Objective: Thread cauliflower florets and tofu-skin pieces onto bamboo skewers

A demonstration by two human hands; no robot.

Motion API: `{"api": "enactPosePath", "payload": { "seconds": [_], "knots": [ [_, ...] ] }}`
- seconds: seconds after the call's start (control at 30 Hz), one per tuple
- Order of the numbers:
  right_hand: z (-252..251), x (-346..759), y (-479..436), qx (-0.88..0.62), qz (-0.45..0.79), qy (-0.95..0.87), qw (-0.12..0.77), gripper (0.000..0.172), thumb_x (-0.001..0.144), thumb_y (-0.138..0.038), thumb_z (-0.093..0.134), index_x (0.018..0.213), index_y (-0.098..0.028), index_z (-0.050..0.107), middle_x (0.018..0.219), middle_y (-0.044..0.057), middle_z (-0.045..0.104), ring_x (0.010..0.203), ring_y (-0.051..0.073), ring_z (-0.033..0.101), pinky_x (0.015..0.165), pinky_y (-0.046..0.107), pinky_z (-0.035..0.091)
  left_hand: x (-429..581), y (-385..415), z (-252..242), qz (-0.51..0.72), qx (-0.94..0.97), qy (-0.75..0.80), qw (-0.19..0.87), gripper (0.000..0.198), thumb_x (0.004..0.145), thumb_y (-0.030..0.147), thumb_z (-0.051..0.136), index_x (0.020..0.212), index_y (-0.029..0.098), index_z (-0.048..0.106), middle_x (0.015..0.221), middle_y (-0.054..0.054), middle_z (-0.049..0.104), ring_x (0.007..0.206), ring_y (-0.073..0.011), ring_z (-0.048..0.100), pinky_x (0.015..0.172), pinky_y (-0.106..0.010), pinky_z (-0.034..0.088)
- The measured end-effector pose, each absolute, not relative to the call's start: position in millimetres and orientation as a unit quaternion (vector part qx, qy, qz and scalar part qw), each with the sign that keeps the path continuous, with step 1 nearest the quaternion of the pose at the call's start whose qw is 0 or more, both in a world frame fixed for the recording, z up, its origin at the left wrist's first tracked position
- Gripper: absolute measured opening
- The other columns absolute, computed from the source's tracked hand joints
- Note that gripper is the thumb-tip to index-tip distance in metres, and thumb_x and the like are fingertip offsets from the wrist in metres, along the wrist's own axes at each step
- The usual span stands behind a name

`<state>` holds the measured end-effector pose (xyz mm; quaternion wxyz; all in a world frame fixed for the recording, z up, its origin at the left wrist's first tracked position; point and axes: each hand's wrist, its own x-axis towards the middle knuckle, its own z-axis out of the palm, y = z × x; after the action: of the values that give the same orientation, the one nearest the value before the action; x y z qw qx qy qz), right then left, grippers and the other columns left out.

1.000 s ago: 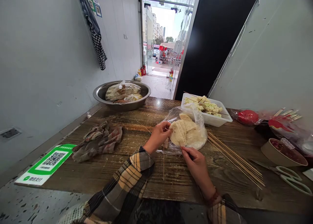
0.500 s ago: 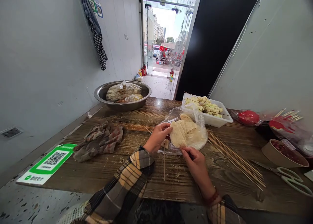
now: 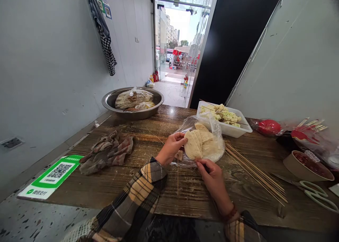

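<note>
Between my two hands is a thin, round, pale flatbread. My left hand pinches its left edge between thumb and fingers. Its lower edge is pinched by my right hand. Behind it, more flatbreads lie in an opened clear plastic bag. Just below my left hand, a thin skewer points toward the table's front edge, with a small beige piece at its far end. To the right lies a bundle of bare bamboo skewers.
On the wooden table stand a metal basin with bagged food and a white tub of skewered cauliflower-like pieces. A crumpled cloth and QR-code sign lie left; scissors and a paper bowl sit right.
</note>
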<state>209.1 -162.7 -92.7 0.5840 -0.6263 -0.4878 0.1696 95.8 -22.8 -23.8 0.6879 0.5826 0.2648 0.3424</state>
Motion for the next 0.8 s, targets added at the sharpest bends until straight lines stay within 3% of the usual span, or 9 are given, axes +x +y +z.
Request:
{"api": "enactPosePath", "payload": {
  "seconds": [0.8],
  "knots": [
    [-90.1,209.1,-164.9,-0.59,0.143,-0.539,0.584,0.018,0.087,-0.03,0.057,0.089,-0.022,0.073,0.086,0.004,0.073,0.08,0.019,0.066,0.076,0.031,0.051,93.1,-19.9,-22.2,0.316,0.487,0.306,0.754,0.03,0.056,0.033,0.077,0.071,0.015,0.058,0.062,0.002,0.057,0.053,-0.0107,0.053,0.051,-0.025,0.045]
  ]
}}
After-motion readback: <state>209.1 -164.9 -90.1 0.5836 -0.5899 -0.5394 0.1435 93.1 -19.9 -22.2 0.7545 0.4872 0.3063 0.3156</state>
